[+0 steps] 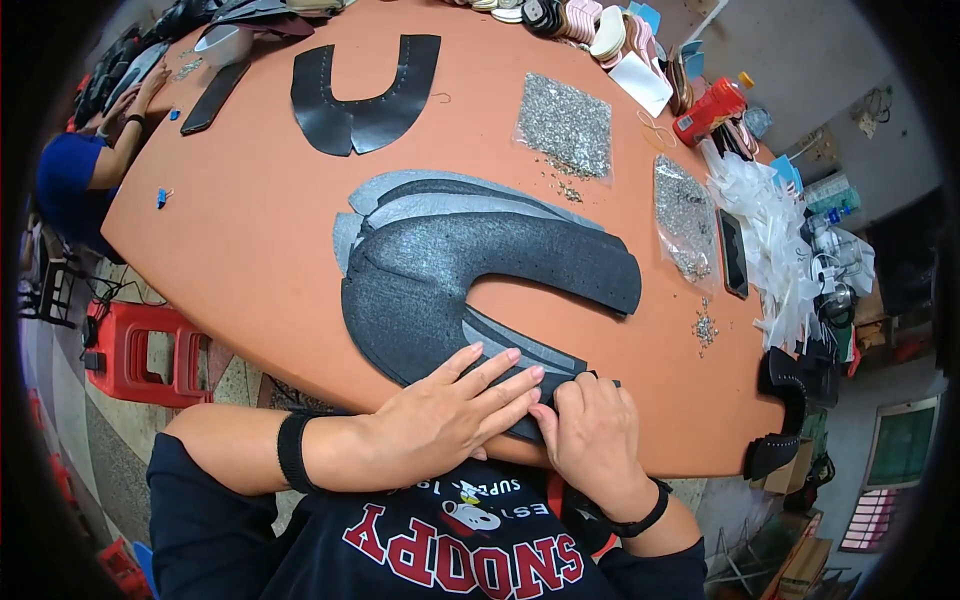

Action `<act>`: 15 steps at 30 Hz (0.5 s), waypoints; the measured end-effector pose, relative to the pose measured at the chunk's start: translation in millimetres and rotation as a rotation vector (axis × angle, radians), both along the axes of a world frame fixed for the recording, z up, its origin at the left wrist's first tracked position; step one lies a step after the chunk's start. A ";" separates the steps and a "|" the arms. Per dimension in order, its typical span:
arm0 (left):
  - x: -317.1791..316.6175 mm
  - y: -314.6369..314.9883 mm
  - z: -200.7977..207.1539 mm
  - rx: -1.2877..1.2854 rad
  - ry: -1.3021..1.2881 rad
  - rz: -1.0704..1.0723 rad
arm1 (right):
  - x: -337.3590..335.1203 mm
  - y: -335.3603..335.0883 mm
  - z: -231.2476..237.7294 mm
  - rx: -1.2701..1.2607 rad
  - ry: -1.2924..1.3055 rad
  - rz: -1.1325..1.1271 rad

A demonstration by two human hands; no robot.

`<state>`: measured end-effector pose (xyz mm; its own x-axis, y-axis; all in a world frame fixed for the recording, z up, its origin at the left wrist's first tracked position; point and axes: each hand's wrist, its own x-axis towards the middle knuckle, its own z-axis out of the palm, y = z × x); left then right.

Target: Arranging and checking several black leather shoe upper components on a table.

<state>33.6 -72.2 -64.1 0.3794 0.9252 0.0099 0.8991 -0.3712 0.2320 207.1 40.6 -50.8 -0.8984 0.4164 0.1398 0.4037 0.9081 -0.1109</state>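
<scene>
**Black stack (410, 270) on the table (250, 270), touched at its near leg**

Nearest, the right hand (597, 430) bends its fingers over the end of the near leg, thumb beside the other hand's fingertips; whether it pinches the layers cannot be told. The left hand (440, 412) lies palm down on the same leg, fingers slightly apart, gripping nothing.

The stack sits at the table's near edge, its curve to the left and both legs pointing right. Its layers look light, thin and bendy (grey ones fan out at the far side), so they would probably sag and slide over each other, though hardly break. A good hold would be through all layers, at the curve and one leg.

Beyond, to the right, are loose bits (705, 328), a phone (733, 255) and two bags (685, 215) (565, 125) of metal bits. Farther off lie a U-piece (325, 105) and a red bottle (708, 110).
</scene>
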 end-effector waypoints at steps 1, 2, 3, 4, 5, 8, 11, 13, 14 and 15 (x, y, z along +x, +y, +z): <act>0.2 -0.4 -0.9 0.010 0.009 0.003 | 0.4 1.1 -1.8 -0.015 0.032 0.013; -0.1 -0.8 -1.0 0.010 0.011 0.006 | 0.5 1.7 -4.3 -0.015 0.034 0.017; -0.2 -0.6 -0.8 -0.003 -0.031 0.008 | 1.1 2.1 -6.3 0.022 0.045 0.021; -0.4 -0.6 -0.5 -0.017 -0.074 0.011 | 1.2 2.3 -7.1 0.059 0.057 0.025; -0.6 -0.5 -0.1 -0.016 -0.073 0.011 | -0.2 1.9 -5.7 0.059 0.058 0.025; -0.3 0.9 1.9 -0.020 -0.075 0.018 | -4.3 0.8 -1.4 0.031 0.035 -0.002; 0.5 -1.0 1.8 -0.039 -0.063 0.031 | -7.1 0.2 -2.4 0.058 -0.042 -0.006; 1.2 0.5 0.5 -0.026 -0.065 0.021 | -4.8 4.2 -1.1 -0.020 -0.018 0.026; 1.3 0.5 0.4 -0.025 -0.060 0.022 | -4.3 5.0 -1.1 -0.019 -0.013 0.027; 2.4 0.8 0.1 -0.024 -0.044 0.018 | -3.0 6.5 -2.0 -0.056 0.024 0.044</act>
